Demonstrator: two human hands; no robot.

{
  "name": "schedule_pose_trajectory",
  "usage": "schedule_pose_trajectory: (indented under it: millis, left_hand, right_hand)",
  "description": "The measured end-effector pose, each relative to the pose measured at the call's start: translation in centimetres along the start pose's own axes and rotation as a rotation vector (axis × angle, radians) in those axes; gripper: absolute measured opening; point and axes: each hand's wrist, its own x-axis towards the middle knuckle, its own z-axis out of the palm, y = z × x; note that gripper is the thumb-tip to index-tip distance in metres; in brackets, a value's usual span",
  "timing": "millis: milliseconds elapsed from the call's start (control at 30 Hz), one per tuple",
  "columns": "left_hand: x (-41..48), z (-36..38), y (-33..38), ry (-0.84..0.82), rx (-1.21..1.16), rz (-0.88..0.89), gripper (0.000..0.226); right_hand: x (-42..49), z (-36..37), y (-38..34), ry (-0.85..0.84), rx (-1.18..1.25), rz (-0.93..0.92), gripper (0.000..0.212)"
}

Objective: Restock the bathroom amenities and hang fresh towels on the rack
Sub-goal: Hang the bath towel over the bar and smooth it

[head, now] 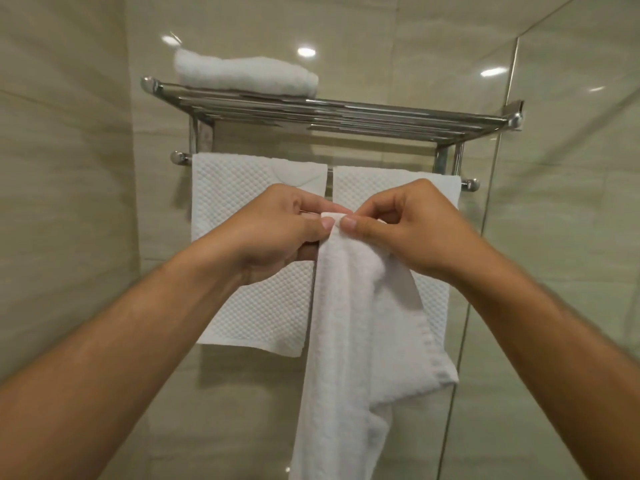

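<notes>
Left hand (277, 233) and right hand (408, 233) pinch thumb-to-finger, side by side, on the top edge of the terry towel (349, 323). Towel hangs straight down from the grip, long axis vertical. The rack (329, 112) sits above and behind, equally near both hands

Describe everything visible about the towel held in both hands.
The held towel is white, plush terry with a flat border band. It hangs limp and bunched from a top edge pinched by the left hand and right hand, thumbs almost meeting, in front of two waffle-weave towels on the rail; its lower end leaves the frame.
</notes>
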Motion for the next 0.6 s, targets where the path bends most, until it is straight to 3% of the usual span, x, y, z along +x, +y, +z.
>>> schedule_pose_trajectory:
  millis: [367,600]
  left_hand:
    - [-1.2,0.4,0.6,-0.063,0.07,0.085,0.028]
    - [-1.3,0.8,0.6,0.062,0.39,0.16,0.023]
  right_hand:
    - [-0.4,0.2,-0.1,0.102,-0.032,-0.051,0.023]
    - [-0.2,-0.2,-0.2,0.084,0.121,0.033,0.025]
